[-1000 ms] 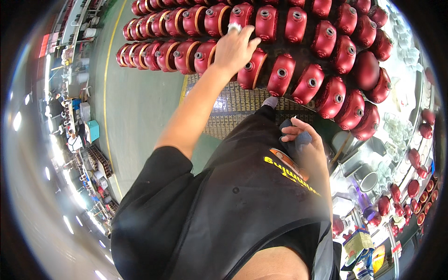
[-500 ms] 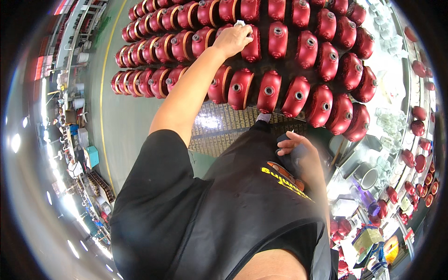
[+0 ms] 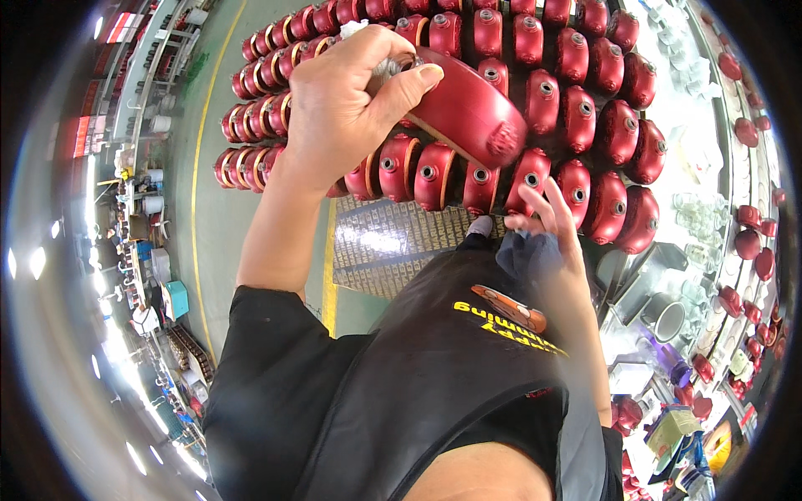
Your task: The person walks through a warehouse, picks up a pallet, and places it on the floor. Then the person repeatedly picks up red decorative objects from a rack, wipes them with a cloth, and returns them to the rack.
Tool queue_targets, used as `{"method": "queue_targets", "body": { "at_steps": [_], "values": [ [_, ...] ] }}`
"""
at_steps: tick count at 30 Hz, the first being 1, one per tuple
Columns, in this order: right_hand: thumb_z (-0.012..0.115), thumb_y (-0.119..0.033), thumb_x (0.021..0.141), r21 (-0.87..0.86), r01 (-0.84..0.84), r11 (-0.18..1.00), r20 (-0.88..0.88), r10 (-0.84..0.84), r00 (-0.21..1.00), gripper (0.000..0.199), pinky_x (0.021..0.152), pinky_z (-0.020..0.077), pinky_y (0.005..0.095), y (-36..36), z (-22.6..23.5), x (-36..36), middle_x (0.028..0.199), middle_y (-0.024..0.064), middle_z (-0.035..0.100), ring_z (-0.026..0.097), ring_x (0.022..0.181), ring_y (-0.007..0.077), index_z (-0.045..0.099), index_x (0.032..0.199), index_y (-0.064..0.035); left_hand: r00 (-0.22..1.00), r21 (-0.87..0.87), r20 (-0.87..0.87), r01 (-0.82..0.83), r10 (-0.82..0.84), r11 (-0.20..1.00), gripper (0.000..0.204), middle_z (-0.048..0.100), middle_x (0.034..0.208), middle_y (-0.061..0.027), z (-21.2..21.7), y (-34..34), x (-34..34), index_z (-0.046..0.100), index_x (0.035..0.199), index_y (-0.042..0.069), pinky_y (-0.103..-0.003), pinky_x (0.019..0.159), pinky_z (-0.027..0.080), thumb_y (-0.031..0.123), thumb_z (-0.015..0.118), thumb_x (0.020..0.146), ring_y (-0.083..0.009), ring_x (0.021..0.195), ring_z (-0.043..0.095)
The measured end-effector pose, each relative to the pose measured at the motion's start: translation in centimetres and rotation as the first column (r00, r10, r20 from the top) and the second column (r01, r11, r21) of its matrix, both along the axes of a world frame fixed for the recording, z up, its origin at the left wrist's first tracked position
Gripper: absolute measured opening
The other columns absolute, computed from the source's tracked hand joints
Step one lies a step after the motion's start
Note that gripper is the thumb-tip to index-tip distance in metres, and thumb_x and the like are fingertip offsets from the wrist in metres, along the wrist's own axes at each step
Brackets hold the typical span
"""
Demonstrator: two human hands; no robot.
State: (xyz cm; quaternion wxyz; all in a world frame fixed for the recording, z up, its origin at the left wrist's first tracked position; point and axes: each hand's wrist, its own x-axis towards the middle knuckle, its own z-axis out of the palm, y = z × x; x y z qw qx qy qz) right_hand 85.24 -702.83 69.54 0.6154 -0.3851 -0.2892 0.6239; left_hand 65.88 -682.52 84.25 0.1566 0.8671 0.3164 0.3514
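My left hand (image 3: pixel 334 104) is closed round the neck end of a red, round, flat-sided bottle (image 3: pixel 476 104), raised and tilted above the rows. A crumpled white wipe (image 3: pixel 352 29) pokes out past the fingers of that hand. Similar red bottles (image 3: pixel 435 175) stand in rows in front of me, neck openings facing up toward me. Closer to my body, my right hand (image 3: pixel 561 230) has a dark grey-blue cloth (image 3: pixel 535 255) bunched in it, while some fingers stretch toward the nearest row. Its lower fingers are partly hidden and blurred.
Below the rows lies a patterned mat (image 3: pixel 376 250) on the green floor (image 3: pixel 225 275), which has yellow lines. At right are a metal pot (image 3: pixel 664 317), clear glassware (image 3: pixel 697 230) and a conveyor (image 3: pixel 731 175) with red pieces. Cluttered shelving (image 3: pixel 154 242) runs along the left.
My left hand has come back from the rows toward me, lifting a red bottle out. My right hand has risen slightly toward the nearest row, its fingers stretching out more.
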Motion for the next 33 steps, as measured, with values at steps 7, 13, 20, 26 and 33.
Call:
{"method": "queue_targets", "body": {
  "at_steps": [7, 13, 20, 26, 33],
  "values": [
    [0.067, -0.016, 0.085, -0.014, 0.097, 0.995, -0.378, -0.096, 0.921, 0.08, 0.105, 0.0417, 0.0384, 0.6, -0.5, -0.6, 0.143, 0.014, 0.042, 0.049, 0.127, 0.0267, 0.022, 0.15, -0.0094, 0.971, -0.434, 0.233, 0.154, -0.055, 0.888, 0.019, 0.059, 0.062, 0.0025, 0.0, -4.4, 3.8, 0.062, 0.078, 0.002, -0.02, 0.049, 0.039, 0.016, 0.074, 0.085, -0.0002, 0.055, 0.048],
    [0.05, -0.015, 0.091, -0.14, 0.089, 0.986, -0.472, -0.146, 0.87, 0.051, 0.1, 0.0483, 0.0406, -2.2, -1.4, 0.8, 0.131, 0.0161, 0.054, 0.057, 0.119, 0.0272, 0.039, 0.139, -0.0004, 0.986, -0.412, 0.073, 0.164, -0.146, 0.897, 0.02, 0.061, 0.066, 0.0019, -2.7, -4.4, 6.2, 0.063, 0.082, 0.001, -0.02, 0.054, 0.042, 0.018, 0.071, 0.088, -0.0013, 0.06, 0.05],
    [0.043, -0.025, 0.099, -0.336, 0.116, 0.935, -0.53, -0.29, 0.797, 0.04, 0.094, 0.0515, 0.0385, -4.1, -1.8, 2.2, 0.124, 0.0148, 0.06, 0.062, 0.109, 0.0249, 0.05, 0.13, -0.0003, 0.931, -0.759, 0.284, 0.364, -0.229, 0.539, 0.02, 0.064, 0.089, 0.0009, -4.7, -4.5, 6.8, 0.062, 0.105, 0.003, -0.02, 0.077, 0.046, 0.021, 0.06, 0.097, -0.0036, 0.086, 0.057],
    [0.046, -0.024, 0.099, -0.286, 0.146, 0.947, -0.56, -0.289, 0.777, 0.037, 0.095, 0.0507, 0.0385, -4.8, -2.3, 2.7, 0.122, 0.0133, 0.061, 0.061, 0.109, 0.0239, 0.052, 0.127, -0.0005, 0.924, -0.801, 0.356, 0.377, -0.136, 0.465, 0.02, 0.063, 0.088, 0.0003, -6.6, -4.3, 6.4, 0.06, 0.098, 0.003, -0.02, 0.072, 0.047, 0.023, 0.061, 0.095, -0.0049, 0.079, 0.057],
    [0.053, -0.017, 0.086, -0.179, 0.147, 0.973, -0.461, -0.215, 0.861, 0.052, 0.087, 0.0513, 0.031, -4.9, -1.7, 3.1, 0.118, 0.0106, 0.06, 0.061, 0.1, 0.018, 0.044, 0.135, -0.0011, 0.912, -0.756, 0.409, 0.324, 0.025, 0.568, 0.017, 0.056, 0.078, 0.0068, -7.2, -6.3, 7.1, 0.061, 0.092, 0.004, -0.016, 0.057, 0.034, 0.021, 0.064, 0.094, 0.0006, 0.066, 0.043]
  ]
}}
